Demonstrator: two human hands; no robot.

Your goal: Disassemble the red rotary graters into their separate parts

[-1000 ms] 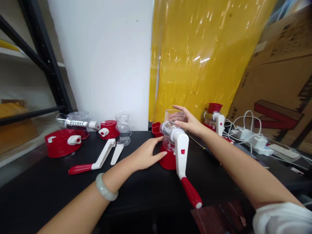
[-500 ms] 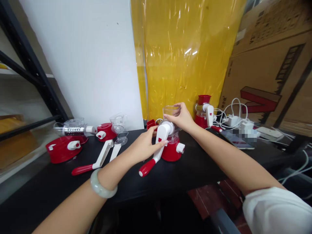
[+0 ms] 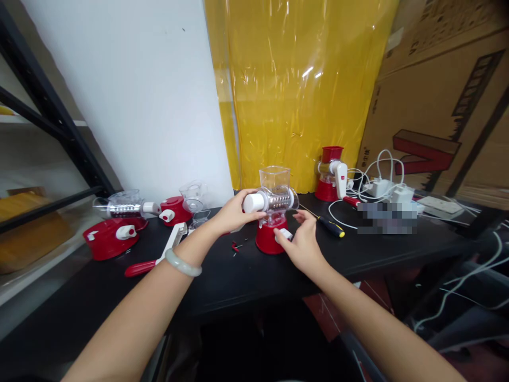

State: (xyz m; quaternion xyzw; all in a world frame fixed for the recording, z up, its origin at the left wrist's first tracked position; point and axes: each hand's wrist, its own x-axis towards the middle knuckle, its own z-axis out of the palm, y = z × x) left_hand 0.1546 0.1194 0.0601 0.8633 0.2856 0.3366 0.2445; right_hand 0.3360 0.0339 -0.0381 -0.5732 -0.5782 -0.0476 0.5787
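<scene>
A grater with a red base (image 3: 267,237), a clear body and a metal drum stands on the black table (image 3: 222,286). My left hand (image 3: 234,212) is closed around the white end cap (image 3: 254,202) on the grater's left side. My right hand (image 3: 304,239) is at the base's right, its thumb on the white knob (image 3: 283,235) and its other fingers apart, bent beside the clear body. The clear square hopper (image 3: 274,175) rises on top. Small red and dark bits (image 3: 236,246) lie left of the base.
Two red bases (image 3: 109,241) (image 3: 175,210) with clear parts and a red-handled crank (image 3: 141,268) are on the left. Behind to the right are a screwdriver (image 3: 332,226), another grater (image 3: 329,188), and white cables with chargers (image 3: 379,187). A cardboard box (image 3: 429,111) stands at the right.
The white crank with its red handle is off the middle grater. My left hand has moved to the end cap, and my right hand has dropped from the hopper to the knob. The screwdriver now shows.
</scene>
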